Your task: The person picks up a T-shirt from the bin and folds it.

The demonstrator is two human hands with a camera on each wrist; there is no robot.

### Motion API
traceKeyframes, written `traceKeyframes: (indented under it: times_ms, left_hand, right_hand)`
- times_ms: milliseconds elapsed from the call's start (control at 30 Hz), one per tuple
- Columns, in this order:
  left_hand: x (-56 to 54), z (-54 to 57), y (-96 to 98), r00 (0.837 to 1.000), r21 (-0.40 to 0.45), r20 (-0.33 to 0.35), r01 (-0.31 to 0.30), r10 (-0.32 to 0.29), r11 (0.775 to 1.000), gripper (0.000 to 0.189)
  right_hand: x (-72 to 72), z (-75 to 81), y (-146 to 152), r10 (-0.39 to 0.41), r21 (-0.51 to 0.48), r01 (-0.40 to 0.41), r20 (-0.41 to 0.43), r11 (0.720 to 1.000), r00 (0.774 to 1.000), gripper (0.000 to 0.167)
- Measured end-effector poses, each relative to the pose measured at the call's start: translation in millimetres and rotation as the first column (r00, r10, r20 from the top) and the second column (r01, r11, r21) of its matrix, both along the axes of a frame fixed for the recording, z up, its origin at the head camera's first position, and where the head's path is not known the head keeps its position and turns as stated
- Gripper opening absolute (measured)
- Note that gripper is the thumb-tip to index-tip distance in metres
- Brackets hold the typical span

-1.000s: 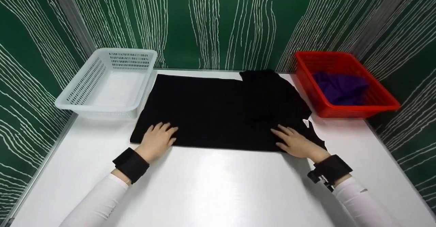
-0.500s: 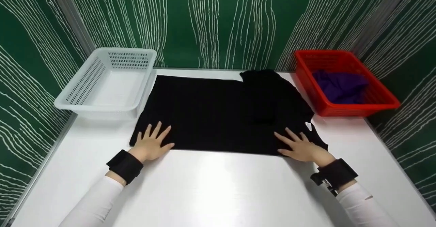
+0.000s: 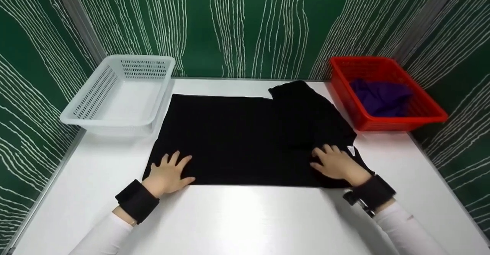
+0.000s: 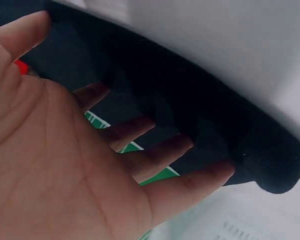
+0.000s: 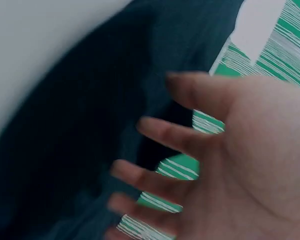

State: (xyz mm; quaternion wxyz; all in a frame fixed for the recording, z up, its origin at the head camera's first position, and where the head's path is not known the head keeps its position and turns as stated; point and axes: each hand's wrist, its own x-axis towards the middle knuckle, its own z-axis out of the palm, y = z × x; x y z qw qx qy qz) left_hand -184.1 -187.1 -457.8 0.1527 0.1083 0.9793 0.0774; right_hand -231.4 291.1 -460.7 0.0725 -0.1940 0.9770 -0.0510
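Observation:
A black shirt (image 3: pixel 229 140) lies flat across the table, a sleeve (image 3: pixel 294 94) pointing to the back right. My left hand (image 3: pixel 166 174) rests on its near left corner, fingers spread. On the near right part, my right hand (image 3: pixel 335 165) touches the cloth with fingers slightly bent. The left wrist view has the fingertips of the left hand (image 4: pixel 75 155) on the dark fabric (image 4: pixel 190 95), close to its edge. In the right wrist view, the fingers of the right hand (image 5: pixel 250 160) reach over the shirt (image 5: pixel 90 115) with nothing pinched between them.
A white perforated basket (image 3: pixel 153 121) stands at the back left. At the back right is a red basket (image 3: pixel 407 120) with purple cloth (image 3: pixel 383 98) inside. Green walls (image 3: pixel 252 25) with white streaks enclose the white table (image 3: pixel 237 220).
The shirt has slid toward me, and its far edge now lies farther from the back wall. My left fingers spread apart and that hand came nearer; the right fingers spread, then drew together.

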Motion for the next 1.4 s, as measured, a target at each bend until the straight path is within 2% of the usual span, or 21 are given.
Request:
traceKeyframes:
  times_ms: [67,133,200,300,467,600,800,933,1033,1167,1300,1400]
  left_hand:
    - [0.9,-0.3,0.1,1.0,0.01,0.004,-0.004,0.004,1.0,0.069]
    - [1.8,-0.9,0.3,1.0,0.018,-0.001,-0.006,0.006,1.0,0.069]
    - [2.6,-1.7,0.3,1.0,0.018,-0.009,-0.004,0.004,1.0,0.069]
    - [3.1,-2.8,-0.6,1.0,0.019,-0.023,0.002,-0.001,1.0,0.069]
    - [0.1,-1.5,-5.1,0.999,0.013,-0.037,0.032,-0.032,0.999,0.073]
    - [-10.9,-0.9,-13.6,0.998,0.048,0.004,0.056,-0.057,0.997,0.085]
    - [-32.1,-5.5,-28.5,0.996,0.101,0.068,0.053,-0.06,0.993,0.105]
    - [-38.0,-10.5,-33.1,0.995,0.111,0.081,0.04,-0.049,0.993,0.113]
    - [-37.7,-12.8,-34.4,0.996,0.105,0.084,0.033,-0.042,0.994,0.116]
    - [-35.1,-13.5,-34.8,0.997,0.077,0.055,0.041,-0.045,0.996,0.116]
    - [-26.6,-13.2,-35.7,0.999,0.057,0.036,0.036,-0.038,0.998,0.115]
    - [-14.8,-13.3,-36.7,0.999,0.05,0.041,0.015,-0.017,0.999,0.113]
  right_hand:
    - [-13.8,-5.8,-7.9,0.029,-0.019,-0.031,-0.071,0.999,0.997,0.031]
    - [-26.7,-10.9,-12.8,0.057,-0.068,-0.064,-0.095,0.996,0.994,0.039]
    - [-34.9,-13.6,-14.8,0.078,-0.114,-0.088,-0.089,0.99,0.993,0.052]
    - [-38.6,-14.5,-13.5,0.079,-0.16,-0.08,-0.011,0.984,0.997,0.066]
    - [-28.1,-11.8,-2.3,0.011,-0.111,0.005,0.145,0.994,0.989,0.08]
    - [-17.6,-12.1,9.6,-0.072,-0.045,0.085,0.237,0.995,0.969,0.098]
    - [-7.2,-17.8,18.6,-0.162,0.026,0.161,0.283,0.987,0.945,0.118]
    - [-4.0,-18.9,19.8,-0.195,0.058,0.186,0.301,0.981,0.933,0.122]
    - [-3.2,-18.3,19.8,-0.202,0.069,0.19,0.312,0.979,0.929,0.123]
    - [-2.2,-18.8,20.6,-0.206,0.087,0.187,0.314,0.978,0.927,0.122]
    - [0.6,-18.7,20.0,-0.192,0.083,0.175,0.31,0.981,0.931,0.122]
    - [5.5,-19.2,19.3,-0.173,0.075,0.157,0.308,0.985,0.935,0.123]
